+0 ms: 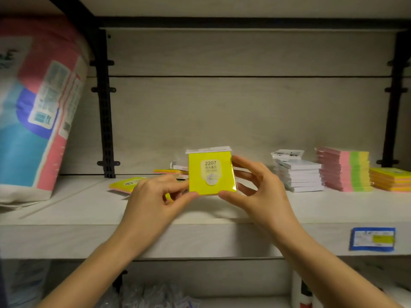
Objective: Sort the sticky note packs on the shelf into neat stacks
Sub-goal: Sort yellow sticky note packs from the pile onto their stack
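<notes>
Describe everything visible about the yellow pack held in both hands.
The yellow pack is a square pad in shiny clear wrap, with a white flap on top and a pale label reading 2207. It is held upright above the shelf, face to the camera. The left hand pinches its lower left corner; the right hand grips its right edge and bottom.

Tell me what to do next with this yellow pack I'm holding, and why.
Probably carry the yellow pack, held upright between left hand and right hand, right and lay it flat on the low yellow stack. That stack looks closest in colour, and it's the shortest.
</notes>
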A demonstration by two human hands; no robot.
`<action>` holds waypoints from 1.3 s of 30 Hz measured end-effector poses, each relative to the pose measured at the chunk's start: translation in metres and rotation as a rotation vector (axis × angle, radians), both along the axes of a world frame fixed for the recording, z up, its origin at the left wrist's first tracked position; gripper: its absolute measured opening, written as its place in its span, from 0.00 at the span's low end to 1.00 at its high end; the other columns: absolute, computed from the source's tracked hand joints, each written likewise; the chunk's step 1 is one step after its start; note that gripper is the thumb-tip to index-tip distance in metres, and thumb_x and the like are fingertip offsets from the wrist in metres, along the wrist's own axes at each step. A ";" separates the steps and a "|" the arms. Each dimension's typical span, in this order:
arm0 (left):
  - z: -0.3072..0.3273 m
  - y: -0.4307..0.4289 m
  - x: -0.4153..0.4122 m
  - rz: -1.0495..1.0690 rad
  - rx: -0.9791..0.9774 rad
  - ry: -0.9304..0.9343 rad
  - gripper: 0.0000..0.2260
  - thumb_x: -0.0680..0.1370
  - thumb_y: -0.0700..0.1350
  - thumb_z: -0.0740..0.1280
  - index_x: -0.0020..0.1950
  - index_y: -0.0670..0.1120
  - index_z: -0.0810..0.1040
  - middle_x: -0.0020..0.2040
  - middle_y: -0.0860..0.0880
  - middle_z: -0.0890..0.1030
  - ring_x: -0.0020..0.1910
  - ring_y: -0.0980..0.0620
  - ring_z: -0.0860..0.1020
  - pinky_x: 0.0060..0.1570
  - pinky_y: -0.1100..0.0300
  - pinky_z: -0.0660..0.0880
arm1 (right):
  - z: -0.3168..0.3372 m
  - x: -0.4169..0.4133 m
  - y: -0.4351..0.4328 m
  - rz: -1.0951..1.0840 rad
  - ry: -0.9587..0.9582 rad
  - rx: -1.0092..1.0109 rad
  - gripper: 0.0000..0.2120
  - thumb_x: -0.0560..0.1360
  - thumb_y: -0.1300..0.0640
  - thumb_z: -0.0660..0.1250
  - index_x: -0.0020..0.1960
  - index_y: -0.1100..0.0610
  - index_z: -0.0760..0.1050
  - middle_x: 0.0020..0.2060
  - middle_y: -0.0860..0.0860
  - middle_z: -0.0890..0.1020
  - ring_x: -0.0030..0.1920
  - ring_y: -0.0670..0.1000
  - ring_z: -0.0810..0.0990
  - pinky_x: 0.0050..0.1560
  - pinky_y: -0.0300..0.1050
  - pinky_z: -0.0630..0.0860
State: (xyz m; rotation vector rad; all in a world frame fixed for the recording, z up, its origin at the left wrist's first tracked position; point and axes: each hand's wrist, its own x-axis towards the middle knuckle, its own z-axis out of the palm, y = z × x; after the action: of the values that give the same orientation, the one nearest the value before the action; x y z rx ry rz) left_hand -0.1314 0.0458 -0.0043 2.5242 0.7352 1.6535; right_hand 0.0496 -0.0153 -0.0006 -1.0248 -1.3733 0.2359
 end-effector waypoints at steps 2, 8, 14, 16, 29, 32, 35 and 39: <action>-0.001 -0.002 0.003 0.002 0.006 -0.023 0.13 0.69 0.51 0.69 0.40 0.42 0.84 0.30 0.49 0.74 0.32 0.57 0.71 0.35 0.57 0.69 | 0.000 0.003 -0.006 0.010 0.003 0.030 0.33 0.63 0.71 0.75 0.64 0.53 0.73 0.58 0.52 0.78 0.56 0.43 0.79 0.49 0.28 0.76; 0.004 -0.017 0.036 -0.020 0.041 -0.020 0.10 0.68 0.49 0.70 0.45 0.49 0.86 0.30 0.50 0.76 0.31 0.61 0.69 0.32 0.62 0.67 | 0.004 0.034 -0.027 -0.009 -0.029 0.071 0.33 0.63 0.69 0.76 0.65 0.53 0.72 0.59 0.51 0.77 0.56 0.43 0.80 0.53 0.29 0.76; 0.009 -0.047 0.108 -0.028 0.090 0.019 0.10 0.68 0.49 0.69 0.47 0.51 0.85 0.29 0.54 0.74 0.32 0.63 0.69 0.30 0.73 0.63 | 0.004 0.104 -0.059 -0.074 -0.069 0.082 0.32 0.64 0.66 0.76 0.66 0.53 0.72 0.58 0.50 0.76 0.55 0.42 0.79 0.50 0.27 0.75; 0.009 -0.060 0.140 -0.030 0.097 0.024 0.10 0.68 0.50 0.69 0.47 0.51 0.85 0.29 0.56 0.73 0.33 0.63 0.69 0.30 0.76 0.62 | 0.004 0.137 -0.073 -0.080 -0.081 0.079 0.32 0.65 0.65 0.76 0.66 0.52 0.71 0.58 0.49 0.76 0.56 0.42 0.79 0.51 0.28 0.76; 0.032 -0.111 0.371 0.172 0.002 0.167 0.14 0.70 0.57 0.70 0.44 0.47 0.84 0.29 0.51 0.73 0.34 0.50 0.72 0.38 0.52 0.72 | 0.031 0.357 -0.125 -0.182 -0.136 0.029 0.30 0.65 0.69 0.75 0.65 0.58 0.72 0.57 0.53 0.77 0.53 0.46 0.79 0.50 0.25 0.75; 0.049 -0.102 0.410 0.193 -0.045 0.240 0.15 0.71 0.56 0.70 0.43 0.44 0.83 0.27 0.50 0.69 0.35 0.46 0.70 0.38 0.54 0.70 | 0.042 0.387 -0.116 -0.247 -0.093 -0.033 0.29 0.66 0.70 0.74 0.65 0.58 0.72 0.60 0.55 0.78 0.54 0.49 0.80 0.52 0.34 0.77; 0.054 -0.092 0.443 0.205 -0.089 0.279 0.17 0.72 0.52 0.70 0.29 0.44 0.71 0.27 0.49 0.67 0.42 0.38 0.73 0.38 0.54 0.68 | 0.048 0.409 -0.099 -0.315 -0.060 -0.139 0.28 0.67 0.69 0.72 0.65 0.58 0.72 0.60 0.56 0.79 0.58 0.53 0.79 0.61 0.52 0.76; 0.050 -0.078 0.474 0.123 -0.246 0.231 0.20 0.71 0.52 0.71 0.27 0.43 0.68 0.38 0.32 0.75 0.48 0.34 0.74 0.35 0.51 0.67 | 0.042 0.427 -0.077 -0.401 -0.008 -0.229 0.26 0.68 0.68 0.70 0.64 0.58 0.73 0.60 0.56 0.79 0.59 0.55 0.78 0.62 0.53 0.74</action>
State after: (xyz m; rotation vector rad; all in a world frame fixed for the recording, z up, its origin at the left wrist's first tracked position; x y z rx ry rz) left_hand 0.3424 -0.0317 0.0452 2.5591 1.0608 1.2205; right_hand 0.4770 -0.0926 0.0413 -1.4683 -1.1344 0.0900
